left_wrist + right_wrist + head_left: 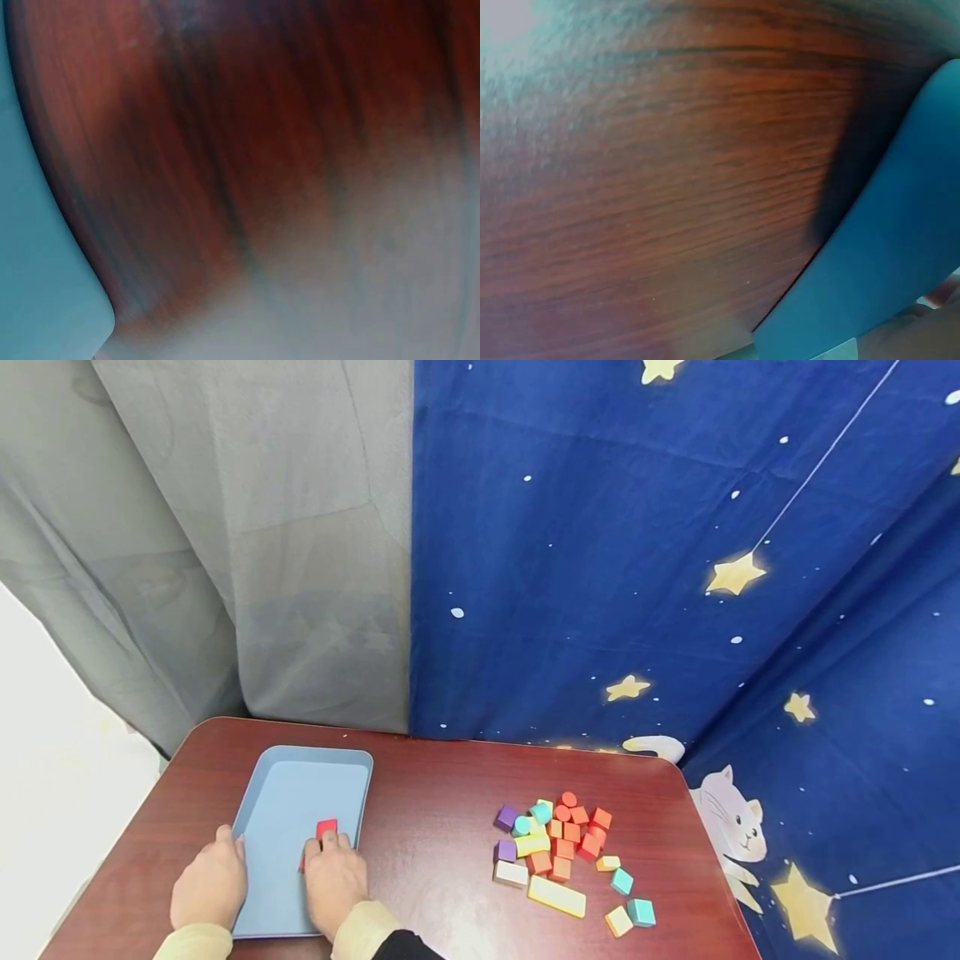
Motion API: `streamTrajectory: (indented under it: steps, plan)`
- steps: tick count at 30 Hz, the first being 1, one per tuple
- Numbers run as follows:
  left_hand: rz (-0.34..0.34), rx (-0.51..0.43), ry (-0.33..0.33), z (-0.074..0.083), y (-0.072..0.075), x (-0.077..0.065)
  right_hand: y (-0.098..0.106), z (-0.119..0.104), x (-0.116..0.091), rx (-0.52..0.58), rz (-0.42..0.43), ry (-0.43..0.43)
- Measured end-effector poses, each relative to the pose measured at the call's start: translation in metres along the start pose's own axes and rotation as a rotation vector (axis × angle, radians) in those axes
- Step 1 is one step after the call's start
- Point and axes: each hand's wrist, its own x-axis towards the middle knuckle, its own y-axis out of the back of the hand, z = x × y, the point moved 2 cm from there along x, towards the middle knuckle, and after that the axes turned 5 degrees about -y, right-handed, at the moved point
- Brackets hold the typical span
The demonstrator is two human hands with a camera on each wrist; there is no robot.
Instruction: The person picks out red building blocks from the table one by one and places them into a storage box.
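Observation:
A light blue tray [300, 793] lies on the left part of the table. At its left rim is my left hand [210, 881], thumb by the rim and fingers along the outside, holding the edge. My right hand [335, 877] reaches over the tray's right side, its fingers curled down around a red block [326, 827]. More red shows just left of these fingertips; the hand covers the rest. In the left wrist view, only the tray's side [45, 247] and the table appear. The right wrist view shows the tray's outer wall [885, 240], with part of the hand in the lower corner.
A loose group of coloured blocks sits right of centre on the brown table [435, 793]: several red blocks [564, 849], purple blocks [506, 817], a long yellow block [557, 897], a white block [511, 873] and teal blocks [641, 912]. Curtains [562, 568] hang behind.

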Motion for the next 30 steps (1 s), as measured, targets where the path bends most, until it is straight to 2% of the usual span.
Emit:
streamTrajectory:
  steps: [7,13,19,24,30]
  plan:
    - [-0.011,0.004,-0.004,0.002,-0.004,0.001,0.009,0.002,-0.003,0.051,-0.018,-0.02]
    - [-0.007,-0.002,-0.005,0.003,-0.002,0.0,0.015,0.007,-0.008,0.203,-0.075,-0.026]
    - [-0.027,0.007,0.013,0.0,0.002,-0.002,0.023,0.008,-0.018,0.365,-0.056,0.001]
    - [-0.028,0.011,0.021,-0.001,0.004,0.0,0.034,0.009,-0.029,0.456,-0.039,0.001]
    - [-0.015,-0.002,0.002,-0.001,0.002,0.0,0.042,0.022,-0.04,0.524,-0.069,-0.02]
